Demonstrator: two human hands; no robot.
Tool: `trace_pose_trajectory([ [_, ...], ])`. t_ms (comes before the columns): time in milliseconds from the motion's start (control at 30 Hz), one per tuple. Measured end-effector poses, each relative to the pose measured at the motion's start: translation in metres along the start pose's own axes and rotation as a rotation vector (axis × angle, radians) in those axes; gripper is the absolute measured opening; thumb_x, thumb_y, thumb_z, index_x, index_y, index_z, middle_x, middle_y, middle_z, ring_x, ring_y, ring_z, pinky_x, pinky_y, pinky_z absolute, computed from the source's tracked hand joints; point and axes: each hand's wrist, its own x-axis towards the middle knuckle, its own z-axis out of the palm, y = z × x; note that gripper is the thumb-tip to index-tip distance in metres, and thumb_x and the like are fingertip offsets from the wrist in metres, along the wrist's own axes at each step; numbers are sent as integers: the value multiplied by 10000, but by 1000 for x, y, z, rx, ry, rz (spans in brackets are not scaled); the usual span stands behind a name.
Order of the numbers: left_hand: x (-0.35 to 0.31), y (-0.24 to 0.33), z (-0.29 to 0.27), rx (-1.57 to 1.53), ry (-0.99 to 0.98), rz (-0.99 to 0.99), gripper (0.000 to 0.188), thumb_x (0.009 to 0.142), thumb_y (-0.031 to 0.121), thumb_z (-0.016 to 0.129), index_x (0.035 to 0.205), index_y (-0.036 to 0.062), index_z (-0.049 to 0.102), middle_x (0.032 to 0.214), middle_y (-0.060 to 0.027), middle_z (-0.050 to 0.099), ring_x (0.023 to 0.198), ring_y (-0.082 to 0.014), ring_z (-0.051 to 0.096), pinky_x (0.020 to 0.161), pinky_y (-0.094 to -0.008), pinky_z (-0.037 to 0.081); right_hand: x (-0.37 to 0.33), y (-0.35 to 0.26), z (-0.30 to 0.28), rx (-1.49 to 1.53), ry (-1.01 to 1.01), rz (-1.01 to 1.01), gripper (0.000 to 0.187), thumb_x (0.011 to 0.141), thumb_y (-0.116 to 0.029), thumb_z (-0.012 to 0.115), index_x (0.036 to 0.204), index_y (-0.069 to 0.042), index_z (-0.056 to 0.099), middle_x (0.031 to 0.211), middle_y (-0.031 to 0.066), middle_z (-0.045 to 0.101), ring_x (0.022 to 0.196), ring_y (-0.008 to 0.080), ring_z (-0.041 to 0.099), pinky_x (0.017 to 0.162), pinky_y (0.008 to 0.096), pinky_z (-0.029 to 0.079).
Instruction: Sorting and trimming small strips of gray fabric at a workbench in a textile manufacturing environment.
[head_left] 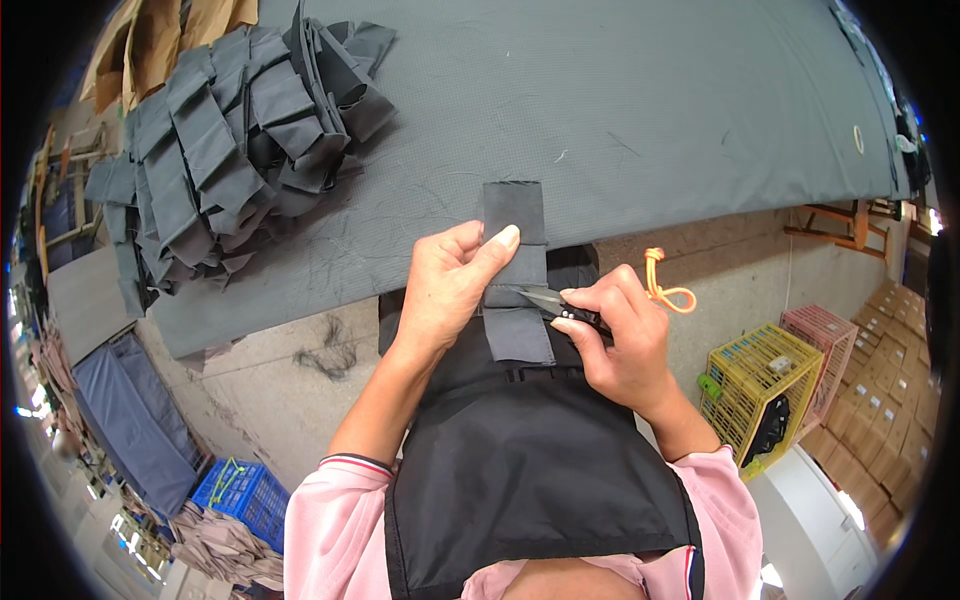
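Observation:
A dark grey fabric strip (517, 212) with crosswise seams hangs over the near edge of the table, in front of my black apron. My left hand (445, 285) pinches it between thumb and fingers near its middle. In my right hand (625, 340) are black-handled thread snips (548, 302), their metal blades lying at a seam on the strip's right side. Whether the blades are cutting a thread cannot be seen. An orange cord (655, 270) is looped by the right hand's fingers. Left of my hands, a heap of similar grey fabric pieces (215, 150) covers the table corner.
Grey-green cloth covers the table (620, 110), with loose threads scattered on it. Brown paper (155, 45) lies beyond the heap. On the right stand a yellow crate (762, 385), a pink crate (835, 350) and stacked cartons (885, 390). A blue crate (245, 500) is at lower left.

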Motion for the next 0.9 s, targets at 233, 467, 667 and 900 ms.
trace_pose_trajectory([
  [233,-1,-5,1,-14,-8,-13,435,877,186,651,581,145,335,579,111,338,539,4,231,439,-227,160,4,3,9,-60,13,-130,245,660,-77,737,855,-36,595,748,75,523,571,211,552,498,306,446],
  [467,-2,-4,1,-38,-9,-21,431,879,184,651,585,145,338,588,112,341,547,7,237,443,-219,167,4,0,9,-56,11,-117,239,667,-76,737,856,-36,596,749,72,524,561,205,553,493,304,442],
  [667,-2,-5,1,-33,-14,-4,422,882,179,647,579,143,356,587,114,341,550,7,235,446,-221,163,0,2,15,-119,62,-161,239,671,-78,740,861,-32,601,730,71,518,557,210,545,494,309,441],
  [900,-12,25,10,-319,51,89,277,899,157,620,679,112,458,653,77,468,573,3,392,507,-204,360,-4,1,-2,271,115,67,250,710,8,712,928,-32,596,798,47,496,620,119,493,572,235,415],
])
